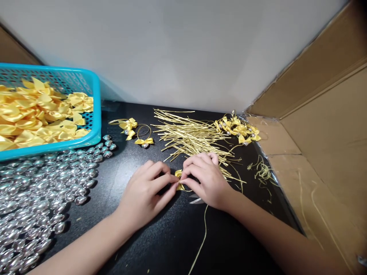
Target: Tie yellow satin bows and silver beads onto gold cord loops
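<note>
My left hand and my right hand meet over the black table, thumbs and forefingers pinched together at the middle of a yellow ribbon bow. Parts of the bow show above and below the fingertips; its centre is hidden. A thin gold cord curves out of the bow beneath my right hand. Under my right palm, the metal blades of scissors stick out, with their handles covered. A loose pale-gold string runs from below that hand towards the front edge.
At left stands a blue basket of yellow bows, with many silver beads before it. Gold cord pieces lie behind my hands. Finished-looking bows with beads and a bow cluster flank them. Tangled string lies right, by cardboard walls.
</note>
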Demonstrator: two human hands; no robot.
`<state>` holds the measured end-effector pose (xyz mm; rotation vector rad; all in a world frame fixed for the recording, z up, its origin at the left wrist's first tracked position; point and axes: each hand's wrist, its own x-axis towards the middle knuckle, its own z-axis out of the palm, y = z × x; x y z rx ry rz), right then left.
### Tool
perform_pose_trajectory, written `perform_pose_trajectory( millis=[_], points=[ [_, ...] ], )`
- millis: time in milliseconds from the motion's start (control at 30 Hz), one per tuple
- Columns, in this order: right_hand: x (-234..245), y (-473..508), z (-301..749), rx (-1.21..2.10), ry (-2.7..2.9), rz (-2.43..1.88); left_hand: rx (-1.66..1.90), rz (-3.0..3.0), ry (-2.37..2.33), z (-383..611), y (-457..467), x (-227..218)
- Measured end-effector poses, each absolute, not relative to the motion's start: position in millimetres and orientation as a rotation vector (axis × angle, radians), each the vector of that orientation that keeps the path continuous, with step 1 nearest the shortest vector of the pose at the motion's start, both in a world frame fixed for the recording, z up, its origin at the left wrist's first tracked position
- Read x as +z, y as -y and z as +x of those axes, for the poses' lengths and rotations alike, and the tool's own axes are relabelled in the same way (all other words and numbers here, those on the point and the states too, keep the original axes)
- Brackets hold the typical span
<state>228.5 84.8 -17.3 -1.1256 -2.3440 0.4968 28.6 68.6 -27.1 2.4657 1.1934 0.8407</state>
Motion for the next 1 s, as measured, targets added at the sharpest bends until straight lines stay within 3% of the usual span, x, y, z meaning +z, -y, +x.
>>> perform_pose_trajectory(
  millis=[1000],
  points=[
    [-11.1, -83.1, 227.0, 0.432, 2.358, -1.129, 0.798, 2.498, -1.214, 30.1, -68.7, -27.4]
  ],
)
